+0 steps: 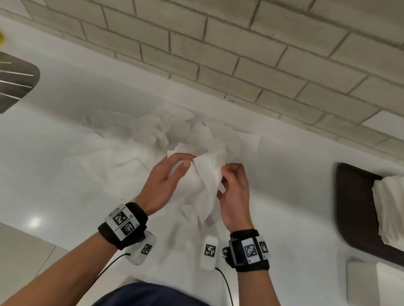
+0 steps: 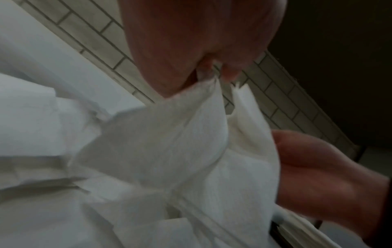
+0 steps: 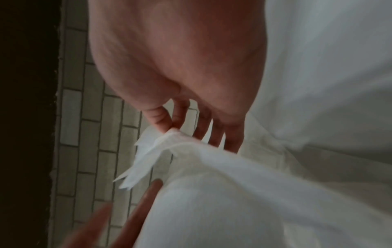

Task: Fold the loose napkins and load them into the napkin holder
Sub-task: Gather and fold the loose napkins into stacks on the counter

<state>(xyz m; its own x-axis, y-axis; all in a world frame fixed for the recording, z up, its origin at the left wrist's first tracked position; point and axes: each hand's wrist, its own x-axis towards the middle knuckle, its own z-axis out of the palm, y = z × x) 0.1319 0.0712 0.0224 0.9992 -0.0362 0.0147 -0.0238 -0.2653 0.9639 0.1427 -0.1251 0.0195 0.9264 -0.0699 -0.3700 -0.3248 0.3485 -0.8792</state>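
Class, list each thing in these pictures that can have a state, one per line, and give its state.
Held napkin: lifted off the counter, limp, partly folded, pinched by both hands.
Left hand: pinches the napkin's top edge.
Right hand: fingers curled, pinching the napkin's other edge.
Loose napkins: unfolded, crumpled in a heap on the counter.
Napkin holder: dark, already loaded with a stack.
Folded napkins: stacked in the holder.
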